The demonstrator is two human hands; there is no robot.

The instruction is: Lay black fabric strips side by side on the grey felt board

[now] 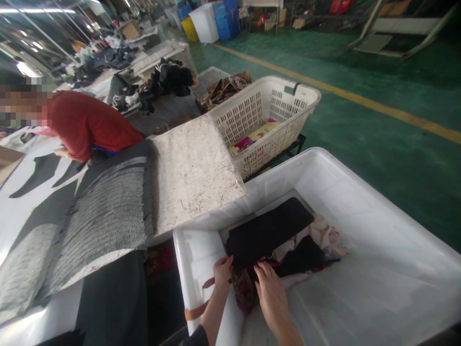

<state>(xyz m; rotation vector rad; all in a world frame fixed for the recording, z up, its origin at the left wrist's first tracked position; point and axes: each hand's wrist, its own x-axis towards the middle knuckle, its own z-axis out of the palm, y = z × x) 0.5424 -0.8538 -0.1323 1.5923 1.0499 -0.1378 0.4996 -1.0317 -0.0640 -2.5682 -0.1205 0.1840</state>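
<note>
Both my hands reach down into a large white plastic bin (360, 192). My left hand (222, 272) pinches the near edge of a flat black fabric piece (268, 230) that lies on a heap of mixed cloth scraps (313, 245). My right hand (271, 288) lies palm down on a dark red patterned scrap (245, 290), fingers curled into the pile beside the black piece. What lies under the scraps is hidden.
A stack of grey cut fabric layers (104, 216) lies on the cutting table (194, 168) to my left. A person in a red top (90, 125) bends over that table. A white slotted basket (266, 115) stands beyond the bin. Green floor with a yellow line (360, 98) lies right.
</note>
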